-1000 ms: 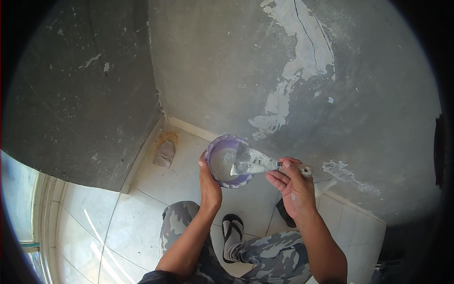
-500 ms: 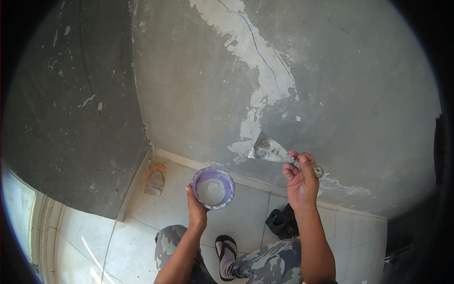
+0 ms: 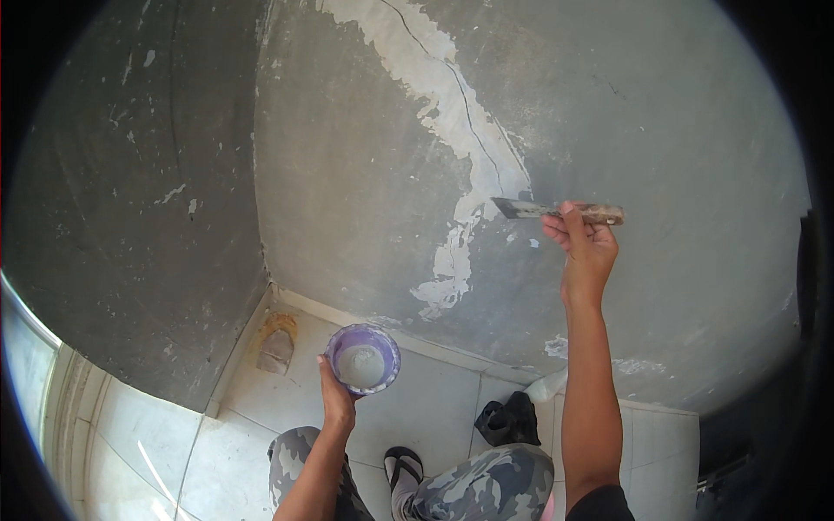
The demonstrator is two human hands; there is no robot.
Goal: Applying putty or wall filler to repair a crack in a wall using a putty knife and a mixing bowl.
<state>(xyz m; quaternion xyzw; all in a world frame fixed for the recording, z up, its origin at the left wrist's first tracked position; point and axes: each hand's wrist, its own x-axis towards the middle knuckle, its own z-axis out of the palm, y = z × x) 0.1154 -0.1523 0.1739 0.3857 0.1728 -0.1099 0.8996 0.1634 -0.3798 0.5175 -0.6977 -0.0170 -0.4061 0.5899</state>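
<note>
My left hand (image 3: 339,397) grips the rim of a purple bowl (image 3: 392,341) above the floor; some whitish-grey paste (image 3: 361,366) lies in its bottom. In my right hand (image 3: 587,248) is a putty knife (image 3: 599,213), held by its worn handle with the fingers closed round it. Its blade, seen nearly edge-on, points left and its tip is at the wall, over the lower part of a pale bare patch (image 3: 452,122). A thin dark crack (image 3: 465,100) runs down that patch. Whether the blade tip touches the wall I cannot tell.
The grey wall (image 3: 686,156) meets a darker wall (image 3: 156,243) in a corner at the left. A black bag (image 3: 508,419) sits on the tiled floor (image 3: 417,425) by my knee. Near the corner lies a flat brownish piece (image 3: 276,350). My sandalled foot (image 3: 402,469) is below the bowl.
My right hand has moved up the wall with the putty knife, turning the blade from broadside to nearly edge-on. The bowl appears slightly lower and further left as the view shifts.
</note>
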